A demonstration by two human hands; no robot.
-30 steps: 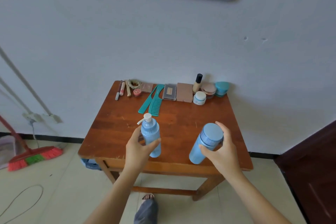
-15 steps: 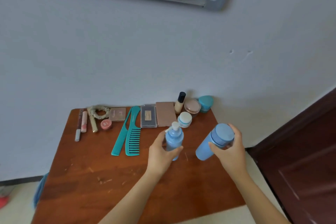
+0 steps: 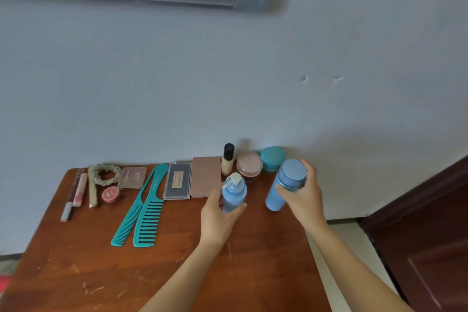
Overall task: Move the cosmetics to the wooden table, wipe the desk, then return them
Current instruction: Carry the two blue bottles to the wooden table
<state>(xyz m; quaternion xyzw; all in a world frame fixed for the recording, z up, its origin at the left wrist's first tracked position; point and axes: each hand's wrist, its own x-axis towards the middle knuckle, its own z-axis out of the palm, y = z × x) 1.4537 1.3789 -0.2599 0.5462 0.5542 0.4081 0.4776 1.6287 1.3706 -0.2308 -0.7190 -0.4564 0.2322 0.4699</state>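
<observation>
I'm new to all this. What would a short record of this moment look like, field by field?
Left hand: grips a pump bottle, upright
Right hand: grips a capped blue bottle, tilted
Surface: wooden table
Along the wall: compacts, jars, a small black-capped bottle
Also there: teal combs, a hair tie
Bottles set down: cannot tell

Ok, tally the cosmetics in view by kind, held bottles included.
Bottles: 3
Jars: 3
Palettes: 3
Sticks: 3
Combs: 2
Scrunchie: 1
Total: 15
</observation>
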